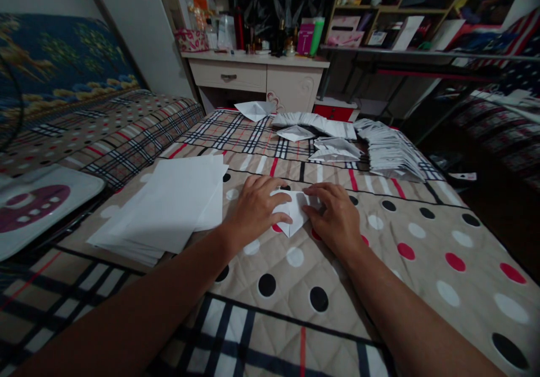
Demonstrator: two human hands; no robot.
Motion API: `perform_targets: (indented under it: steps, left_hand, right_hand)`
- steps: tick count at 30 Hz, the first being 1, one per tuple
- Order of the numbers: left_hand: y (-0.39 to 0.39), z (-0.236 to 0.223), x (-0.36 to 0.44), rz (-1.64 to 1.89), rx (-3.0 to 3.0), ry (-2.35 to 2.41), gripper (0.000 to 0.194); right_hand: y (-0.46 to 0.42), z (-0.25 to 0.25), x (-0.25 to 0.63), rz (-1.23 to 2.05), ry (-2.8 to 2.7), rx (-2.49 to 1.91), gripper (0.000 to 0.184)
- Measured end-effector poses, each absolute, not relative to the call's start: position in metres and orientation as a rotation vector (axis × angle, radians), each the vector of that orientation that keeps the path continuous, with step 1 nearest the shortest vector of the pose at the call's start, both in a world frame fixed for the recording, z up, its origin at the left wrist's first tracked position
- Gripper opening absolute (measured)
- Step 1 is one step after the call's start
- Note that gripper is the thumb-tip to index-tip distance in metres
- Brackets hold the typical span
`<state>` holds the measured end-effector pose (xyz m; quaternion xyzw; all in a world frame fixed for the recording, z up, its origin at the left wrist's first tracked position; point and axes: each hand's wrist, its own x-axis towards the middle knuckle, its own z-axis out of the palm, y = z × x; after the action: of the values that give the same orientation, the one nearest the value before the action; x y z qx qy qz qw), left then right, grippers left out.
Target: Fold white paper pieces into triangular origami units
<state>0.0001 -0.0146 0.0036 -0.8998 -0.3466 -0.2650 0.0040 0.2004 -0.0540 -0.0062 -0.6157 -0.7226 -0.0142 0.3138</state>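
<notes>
While your left hand (256, 207) and right hand (338, 218) grasp the folded paper (297, 211) by opposite sides, stacked sheets (164, 197) lie left of it — folded pieces (392, 149) beyond it.

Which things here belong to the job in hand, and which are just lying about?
Likely part of the job: folded paper touched by the left hand and right hand; stack of white sheets; folded pieces beyond.

Apparently just lying about: green tube; magenta box; pink patterned box.
</notes>
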Motion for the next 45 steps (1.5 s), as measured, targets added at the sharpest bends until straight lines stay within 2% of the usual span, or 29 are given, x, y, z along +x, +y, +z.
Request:
perform_targets:
  steps: [2,6,10,16,21,31,42,45]
  left_hand:
    - [-0.0139,0.0021,0.0002,-0.800,-2.826,-1.119,0.037]
    - [-0.0119,-0.0003,-0.0001,-0.764,-2.853,-1.135,0.037]
    - [-0.0105,-0.0019,-0.0006,-0.751,-2.858,-1.143,0.038]
    - [-0.0116,-0.0007,0.0000,-0.754,-2.881,-1.125,0.037]
    - [-0.0114,-0.0007,0.0001,-0.757,-2.864,-1.154,0.040]
    - [-0.0122,-0.0008,-0.0002,-0.775,-2.861,-1.094,0.037]
    - [-0.0134,-0.0005,-0.0004,-0.796,-2.871,-1.078,0.037]
    - [-0.0155,0.0024,0.0004,-0.794,-2.864,-1.078,0.031]
  right_hand:
    - [-0.0536,-0.0065,0.2005,-0.053,-1.898,-1.680,0.030]
    - [-0.0520,-0.0076,0.2006,-0.050,-1.911,-1.725,0.027]
    - [-0.0510,-0.0086,0.2004,-0.056,-1.926,-1.702,0.038]
    - [-0.0500,-0.0110,0.2025,-0.044,-1.954,-1.659,0.031]
    - [-0.0488,-0.0130,0.2028,-0.066,-1.937,-1.654,0.041]
    - [-0.0513,-0.0096,0.2019,-0.067,-1.958,-1.642,0.042]
    - [-0.0585,-0.0043,0.2020,-0.163,-1.855,-1.512,0.012]
    - [-0.0578,-0.0047,0.2029,-0.113,-1.869,-1.527,0.006]
